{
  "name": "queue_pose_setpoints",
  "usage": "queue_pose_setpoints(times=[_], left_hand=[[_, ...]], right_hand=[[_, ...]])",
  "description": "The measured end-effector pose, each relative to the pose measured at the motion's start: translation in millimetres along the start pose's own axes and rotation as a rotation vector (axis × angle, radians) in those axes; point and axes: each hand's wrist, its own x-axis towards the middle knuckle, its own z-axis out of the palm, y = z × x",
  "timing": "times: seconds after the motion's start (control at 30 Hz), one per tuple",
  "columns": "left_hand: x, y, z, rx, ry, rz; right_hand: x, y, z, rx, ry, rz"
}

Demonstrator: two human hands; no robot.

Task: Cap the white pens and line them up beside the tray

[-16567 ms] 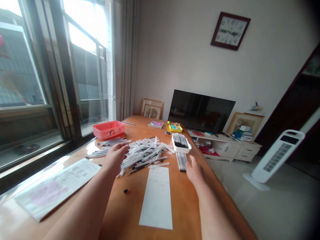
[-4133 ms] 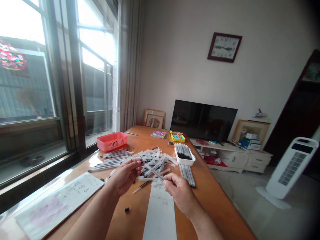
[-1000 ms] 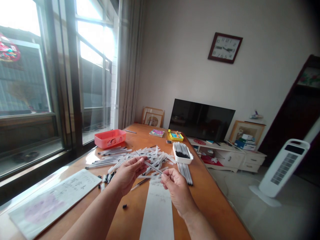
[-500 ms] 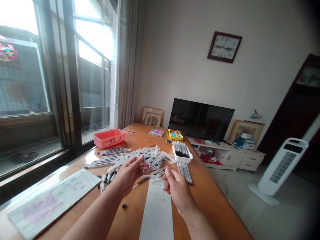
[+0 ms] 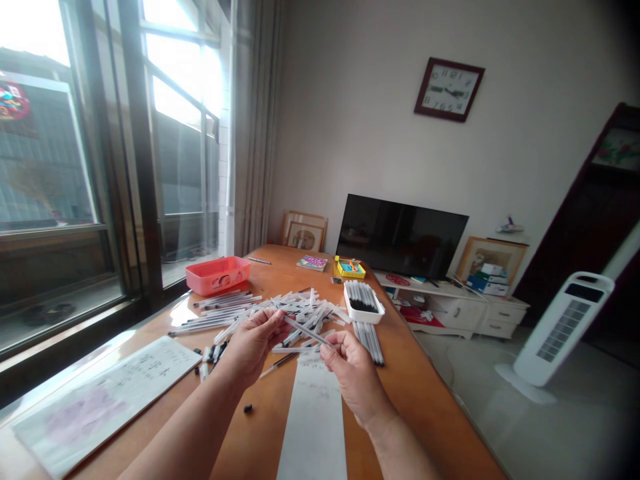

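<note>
L hand [image 5: 257, 343] w/ pen [image 5: 306, 330]; bk [image 5: 110, 403] "字本"

The person's bare forearms [image 5: 195, 413] extend forward, converging toward the pen [image 5: 306, 331]; left hand [image 5: 256, 340] pinches its far end, thumb against fingers; right hand [image 5: 353, 373] pinches its near end, fingers curled

1 left hand [image 5: 260, 341], 1 right hand [image 5: 355, 373], 1 held pen [image 5: 306, 331]. 1 heap of pen barrels [image 5: 305, 309], too tangled to count. 1 pink bin [image 5: 217, 279]. 1 white tray [image 5: 369, 317], packed pens [image 5: 361, 293] uncountable. 1 notebook [image 5: 107, 393], 1 paper sheet [image 5: 313, 420], 1 yellow box [image 5: 350, 272], 1 booklet [image 5: 313, 263]. 1 bench [image 5: 415, 393], 1 wall clock [image 5: 450, 89], 1 TV [image 5: 403, 233], 1 tower fan [image 5: 570, 327]. 3 framed pictures [image 5: 305, 237].
</note>
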Motion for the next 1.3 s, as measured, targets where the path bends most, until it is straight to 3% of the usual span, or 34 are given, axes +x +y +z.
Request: queue_pose_setpoints(times=[0.3,0.53,0.93,1.3], left_hand=[[-3.7,3.4,4.4,-0.026,-0.067,0.031],[-7.1,3.6,9.8,0.005,-0.060,0.041],[-3.2,-0.1,6.6,0.070,0.023,0.061],[-8.3,5.9,11.1,0.146,-0.057,0.130]], right_hand=[[-1.5,-2.0,0.8,-0.006,0.000,0.203],[0.8,-1.8,2.4,0.009,0.062,0.217],[-0.6,-2.7,0.5,0.014,0.054,0.197],[3.4,1.3,-2.9,0.189,0.022,0.287]])
